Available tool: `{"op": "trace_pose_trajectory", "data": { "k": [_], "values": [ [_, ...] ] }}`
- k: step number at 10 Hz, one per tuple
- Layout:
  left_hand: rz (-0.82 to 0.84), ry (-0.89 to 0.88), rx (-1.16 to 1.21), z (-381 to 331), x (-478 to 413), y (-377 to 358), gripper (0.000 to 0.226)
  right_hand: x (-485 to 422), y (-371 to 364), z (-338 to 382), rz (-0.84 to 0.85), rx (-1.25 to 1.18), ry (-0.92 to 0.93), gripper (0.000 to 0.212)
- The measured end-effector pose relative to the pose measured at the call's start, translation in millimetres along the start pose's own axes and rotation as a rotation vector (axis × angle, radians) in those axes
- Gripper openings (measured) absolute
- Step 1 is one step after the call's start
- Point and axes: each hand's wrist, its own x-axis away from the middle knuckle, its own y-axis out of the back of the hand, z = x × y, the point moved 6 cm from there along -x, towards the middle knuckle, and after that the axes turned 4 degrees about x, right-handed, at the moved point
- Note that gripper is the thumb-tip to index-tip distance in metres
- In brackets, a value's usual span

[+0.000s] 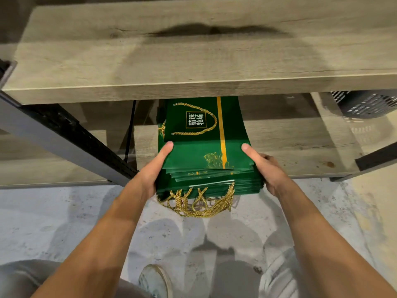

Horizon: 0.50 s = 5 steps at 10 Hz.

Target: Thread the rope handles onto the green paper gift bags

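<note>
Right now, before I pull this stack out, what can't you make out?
Head view only:
- Far end of the stack of green bags: hidden under the wooden top shelf.
- Fingers of left hand and right hand: behind the stack; only thumbs show.
- Which bags the gold rope handles belong to: tangled, edges too thin.
- Black basket: cut off by the right edge.

The tabletop (193,61) overhangs the bag stack (193,151); the lower shelf (300,147) lies open either side, metal leg (64,134) left.
</note>
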Motion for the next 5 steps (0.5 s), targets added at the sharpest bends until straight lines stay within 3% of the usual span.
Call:
{"op": "trace_pose_trajectory", "data": {
  "k": [2, 3, 4, 5],
  "values": [
    [-0.005, 0.031, -0.022, -29.3, -24.8, 5.0, 0.096, -36.6, -11.6, 3.6, -0.02, -0.024, -0.09, 0.116],
    [0.005, 0.0, -0.016, -27.4, -36.4, 8.3, 0.086, -25.9, -15.5, 11.3, -0.066, 0.033, -0.061, 0.097],
    [-0.043, -0.013, -0.06, -28.5, -36.4, 8.3, 0.1, -16.5, -13.3, 17.5, -0.117, 0.114, 0.01, 0.086],
    [-0.373, -0.369, -0.374, -53.4, -11.4, 20.0, 0.072, 6.2, -1.7, 39.7, -0.302, 0.284, 0.293, 0.068]
  ]
}}
